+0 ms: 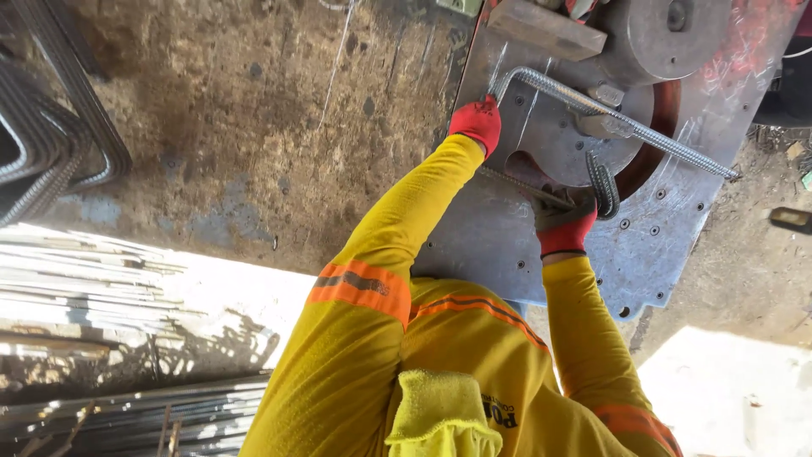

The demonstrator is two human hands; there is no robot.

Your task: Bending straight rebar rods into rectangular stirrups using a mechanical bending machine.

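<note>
My left hand (476, 123), in a red glove with a yellow sleeve, grips the bent corner of a ribbed steel bar (643, 131). From that corner the bar runs right across the round disc (550, 135) of a bending machine to the plate's right edge. My right hand (565, 223), also red-gloved, holds a lower leg of the same bar beside its curved hook end (602, 186). Both hands rest over the machine's grey steel plate (677, 245).
A stack of bent steel stirrups (59, 144) lies at the upper left on stained concrete (254, 127). Bundles of straight bars (85, 279) lie at the left and lower left (127, 415). A metal block (541, 30) sits at the plate's top.
</note>
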